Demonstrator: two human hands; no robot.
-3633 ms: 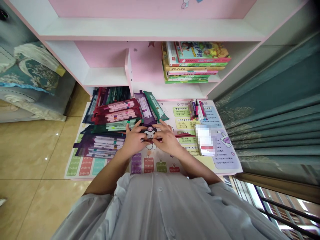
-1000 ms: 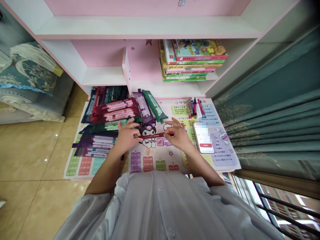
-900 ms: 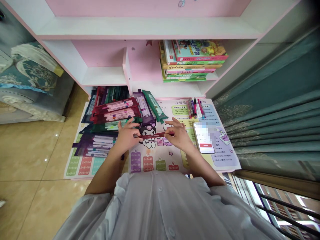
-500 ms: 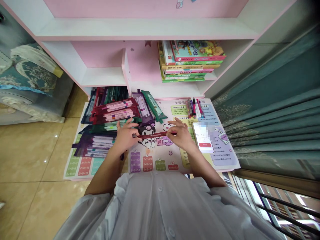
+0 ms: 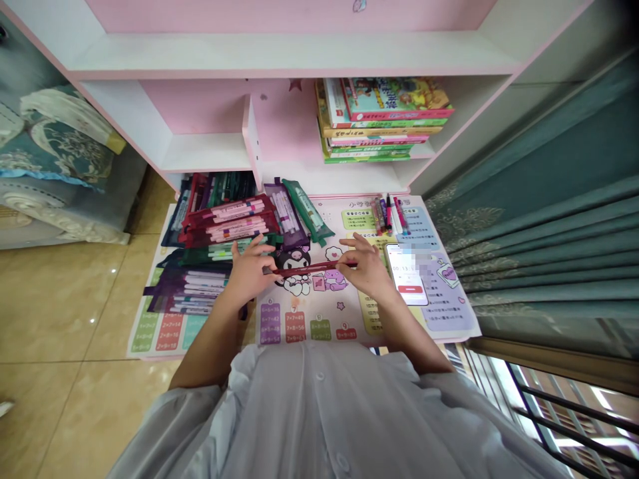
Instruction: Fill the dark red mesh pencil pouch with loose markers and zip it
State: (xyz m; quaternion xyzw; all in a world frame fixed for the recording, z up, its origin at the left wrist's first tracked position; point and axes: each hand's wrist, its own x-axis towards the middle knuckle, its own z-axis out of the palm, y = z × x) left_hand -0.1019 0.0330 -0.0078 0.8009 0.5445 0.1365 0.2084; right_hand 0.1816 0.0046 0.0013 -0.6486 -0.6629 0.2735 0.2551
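A thin dark red pencil pouch, seen nearly edge-on, stretches between my two hands over the printed mat. My left hand pinches its left end between thumb and finger, the other fingers raised. At the opposite end, my right hand pinches it the same way. Whether anything lies inside the pouch cannot be made out. Close to my left hand are filled mesh pouches of markers: a green pouch, red pouches and a purple pouch.
More pouches, one purple and one green, lie ahead. Loose pens sit at the back right. A phone showing a timer rests right of my right hand. Stacked books fill part of the pink shelf.
My right hand has shifted slightly to the right along with its end of the red pouch. My left hand stays almost in place.
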